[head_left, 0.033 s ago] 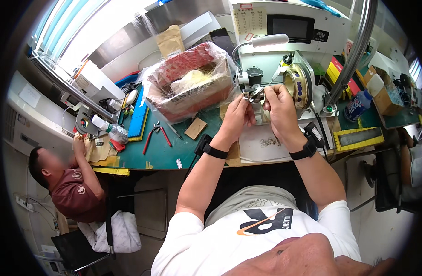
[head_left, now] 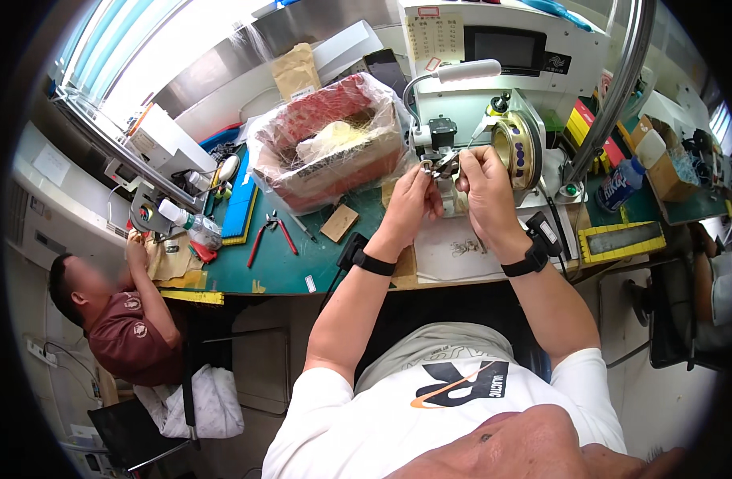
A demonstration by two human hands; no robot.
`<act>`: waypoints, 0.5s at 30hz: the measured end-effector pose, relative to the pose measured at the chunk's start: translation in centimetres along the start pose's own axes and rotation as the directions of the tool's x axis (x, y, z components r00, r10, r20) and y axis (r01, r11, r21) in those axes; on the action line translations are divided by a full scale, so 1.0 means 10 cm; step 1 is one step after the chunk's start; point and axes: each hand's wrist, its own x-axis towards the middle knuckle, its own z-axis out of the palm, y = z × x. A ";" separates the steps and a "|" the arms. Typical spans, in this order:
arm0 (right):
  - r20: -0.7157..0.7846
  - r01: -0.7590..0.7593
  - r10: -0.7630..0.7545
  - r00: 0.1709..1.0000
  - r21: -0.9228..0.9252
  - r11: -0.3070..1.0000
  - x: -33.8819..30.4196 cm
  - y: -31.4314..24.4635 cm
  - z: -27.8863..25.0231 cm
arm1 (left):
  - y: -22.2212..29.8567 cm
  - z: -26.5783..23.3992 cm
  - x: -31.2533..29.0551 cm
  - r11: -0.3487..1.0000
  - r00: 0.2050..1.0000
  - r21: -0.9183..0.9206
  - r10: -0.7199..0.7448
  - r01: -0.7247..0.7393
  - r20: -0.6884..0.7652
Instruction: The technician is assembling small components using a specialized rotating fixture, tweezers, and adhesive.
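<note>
Workbench point(head_left: 286, 267) with green mat, spanning the upper half of the view, crowded from end to end. White machine housing point(head_left: 502, 56) at the back right, dark screen set in its face, gooseneck lamp point(head_left: 466, 72) arching out in front. Red box wrapped in clear plastic point(head_left: 330, 144) left of centre on the mat, pale stuffing inside. Brass-coloured spool point(head_left: 516, 148) mounted on the machine, just right of the hands. Blue tray point(head_left: 240, 199) standing near the left end of the bench, yellow-edged tray point(head_left: 621, 239) lying at the right end. Co-worker in dark red shirt point(head_left: 130, 335) seated low at the left, one hand up at the bench edge. White sheet of paper point(head_left: 462, 251) below the hands, a few small metal bits lying on it. Red-handled pliers point(head_left: 270, 231) flat on the mat, small brown card point(head_left: 340, 222) beside them.

Left hand point(head_left: 414, 199) and right hand point(head_left: 482, 188) raised close together at the small black fixture point(head_left: 440, 136) on the machine front, both wearing black wrist bands. Fingertips of both pinched on a small metal part point(head_left: 439, 166), held right under the fixture, above the paper; too small to tell its shape.
</note>
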 end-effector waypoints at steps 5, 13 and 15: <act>0.002 0.059 -0.059 0.998 -0.126 0.990 0.04 0.01 -0.05 | 0.07 0.05 0.00 0.998 0.997 0.002 0.071 -0.071 -0.020; 0.081 0.004 0.001 0.997 -0.063 0.998 0.07 -0.03 -0.10 | 0.01 0.01 0.02 0.996 0.999 -0.068 0.051 -0.050 0.014; 0.086 0.006 -0.001 0.996 -0.065 0.998 0.07 -0.04 -0.10 | 0.02 0.03 0.03 0.997 0.999 -0.070 0.034 -0.033 0.007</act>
